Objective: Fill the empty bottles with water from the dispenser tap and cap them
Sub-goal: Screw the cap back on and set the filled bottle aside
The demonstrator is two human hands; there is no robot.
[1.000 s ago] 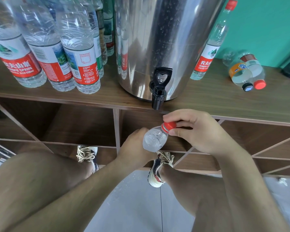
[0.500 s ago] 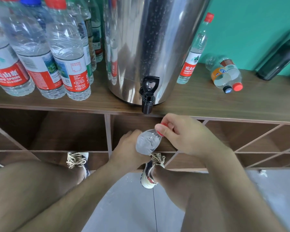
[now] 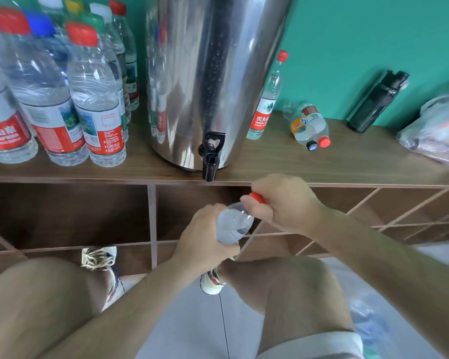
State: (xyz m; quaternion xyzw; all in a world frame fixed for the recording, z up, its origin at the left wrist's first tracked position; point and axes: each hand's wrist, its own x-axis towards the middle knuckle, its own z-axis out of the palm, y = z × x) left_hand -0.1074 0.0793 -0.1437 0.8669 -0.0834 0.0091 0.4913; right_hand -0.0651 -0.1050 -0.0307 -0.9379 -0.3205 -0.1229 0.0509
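My left hand [image 3: 205,237] grips the body of a clear bottle [image 3: 232,224] full of water, held below and in front of the shelf edge. My right hand [image 3: 283,203] curls round its red cap [image 3: 257,196], fingers wrapped over the top. The steel dispenser [image 3: 213,73] stands on the wooden shelf [image 3: 283,164] above; its black tap [image 3: 210,156] hangs over the shelf edge, just up and left of the cap. No water runs from the tap.
Several capped full bottles [image 3: 94,99] crowd the shelf left of the dispenser. To its right stand one upright red-capped bottle [image 3: 266,99], two bottles lying down [image 3: 309,128], a black flask [image 3: 376,102] and a plastic bag [image 3: 436,128]. My knees and shoes are below, over open shelf compartments.
The view has lifted and shifted, showing more of the shelf's right side. My right hand has turned on the red cap, its fingers now covering more of it; the left hand keeps its hold.
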